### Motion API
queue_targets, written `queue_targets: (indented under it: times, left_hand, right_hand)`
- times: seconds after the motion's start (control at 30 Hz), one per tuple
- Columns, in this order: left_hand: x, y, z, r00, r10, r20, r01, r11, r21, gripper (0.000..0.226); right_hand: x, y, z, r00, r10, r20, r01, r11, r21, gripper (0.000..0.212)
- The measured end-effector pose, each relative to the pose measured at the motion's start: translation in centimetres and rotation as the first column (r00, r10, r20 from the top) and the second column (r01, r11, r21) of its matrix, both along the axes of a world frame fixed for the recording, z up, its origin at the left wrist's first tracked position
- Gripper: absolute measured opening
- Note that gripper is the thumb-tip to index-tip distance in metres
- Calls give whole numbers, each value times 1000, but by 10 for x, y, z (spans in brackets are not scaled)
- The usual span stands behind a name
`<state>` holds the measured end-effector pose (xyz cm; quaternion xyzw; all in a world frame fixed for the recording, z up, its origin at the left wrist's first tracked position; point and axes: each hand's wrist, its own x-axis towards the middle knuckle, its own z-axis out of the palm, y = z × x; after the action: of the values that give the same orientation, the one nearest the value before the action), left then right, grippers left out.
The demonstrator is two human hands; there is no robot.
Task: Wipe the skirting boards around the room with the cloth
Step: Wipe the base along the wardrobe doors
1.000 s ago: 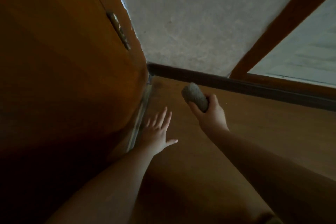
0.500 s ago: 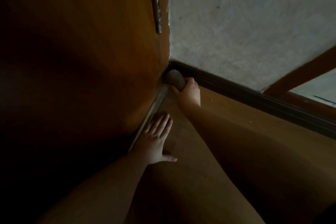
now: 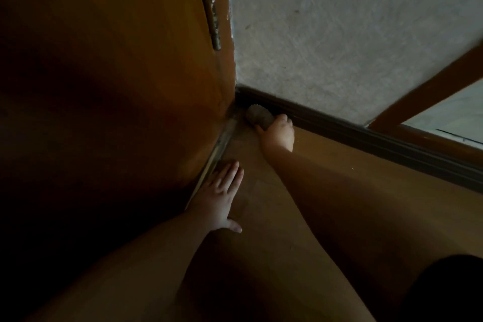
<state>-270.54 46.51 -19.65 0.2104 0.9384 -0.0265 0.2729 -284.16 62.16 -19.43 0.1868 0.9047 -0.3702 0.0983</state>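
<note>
Brown wooden floor (image 3: 339,217) fills the foreground; the left hand (image 3: 219,198) lies flat on it, fingers straight, beside the door (image 3: 117,73). Farther off, the right hand (image 3: 277,133) grips a balled cloth (image 3: 258,115) against the dark skirting board (image 3: 366,136) in the corner.

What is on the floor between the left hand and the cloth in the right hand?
In the head view, only bare wooden floor lies between the left hand and the cloth, which the right hand grips.
</note>
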Motion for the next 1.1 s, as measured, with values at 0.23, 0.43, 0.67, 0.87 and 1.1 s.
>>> queue_targets:
  times: [0.23,0.43,0.67,0.87,1.1]
  left_hand:
    - [-10,-5,0,987,-162,-5,162,986,-29,138]
    - [-39,22,5,928,-357,107,367,926,-91,139]
    - [-57,47,5,946,-287,149,304,947,-107,136]
    - [-54,54,12,945,-284,160,305,944,-128,135]
    - [-53,58,14,948,-280,150,297,949,-109,136]
  right_hand:
    - [37,95,-3,998,-70,5,68,990,123,55]
    - [76,189,4,984,-177,20,170,966,193,58]
    - [113,279,14,949,-315,25,297,915,275,54]
    - [138,293,21,854,-517,53,492,837,239,55]
    - [120,180,32,996,-78,-40,83,987,141,47]
